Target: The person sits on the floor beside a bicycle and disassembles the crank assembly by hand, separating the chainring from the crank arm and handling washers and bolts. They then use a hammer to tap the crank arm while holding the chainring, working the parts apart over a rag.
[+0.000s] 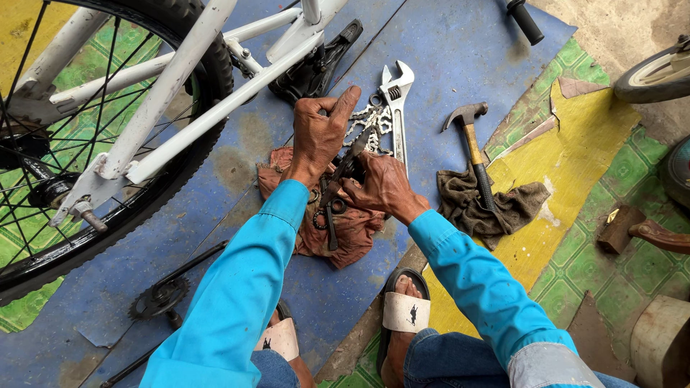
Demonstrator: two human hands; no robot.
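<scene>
Head view. A slim dark tool (350,167) is gripped between both hands over a reddish-brown rag (345,230) spread on the blue mat (460,57). The right hand (382,183) is closed around the tool's middle; the left hand (318,136) is held over its upper end, thumb raised and fingers curled, though whether those fingers are actually clamped on the tool cannot be told. The tool is seen slanting from near the chain (368,118) down toward the rag, where small rings and washers (332,208) are laid. What kind of tool it is cannot be told.

An adjustable wrench (396,108) is laid just right of the chain. Further right, a hammer (474,144) is rested on a grey-brown rag (503,208). An upturned white bicycle frame (180,79) and its spoked wheel (72,144) are seen at left; a crank with chainring (159,294) is laid near the left sandal (277,338). The right sandal (405,312) is planted at the mat's edge.

Judgement: the work would be done best low over the reddish-brown rag, so that loose rings are caught, with the right hand kept firm and the fingers kept clear of the chain links.
</scene>
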